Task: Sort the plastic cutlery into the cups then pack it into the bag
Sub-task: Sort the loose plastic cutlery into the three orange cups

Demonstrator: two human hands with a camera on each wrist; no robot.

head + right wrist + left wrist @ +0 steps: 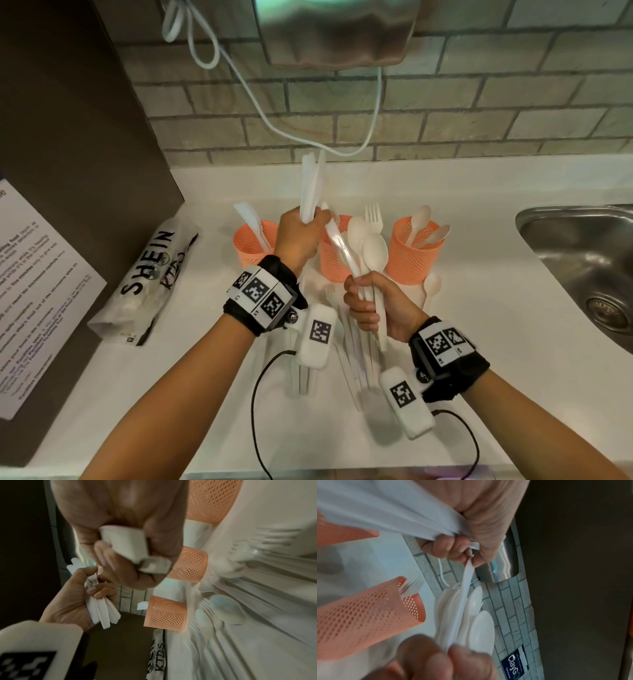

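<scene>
My left hand (pixel 308 222) grips a small bunch of white plastic knives (pixel 310 185) upright above three orange mesh cups. Its fingertips (pixel 469 555) also pinch the tip of one more knife (pixel 333 230) that sticks out of the mixed bundle of spoons and forks (pixel 366 246), which my right hand (pixel 359 291) grips by the handles (pixel 126 545). The left cup (pixel 251 245) holds knives, the middle cup (pixel 334 260) a fork, the right cup (pixel 416 255) spoons. The white SHEIN bag (pixel 150 284) lies on the counter at the left.
Several loose forks and spoons (pixel 346 363) lie on the white counter under my hands. A steel sink (pixel 582 260) is at the right and a dark cabinet (pixel 68 171) at the left. A steel wall unit (pixel 335 31) with a dangling white cord (pixel 260 113) hangs above.
</scene>
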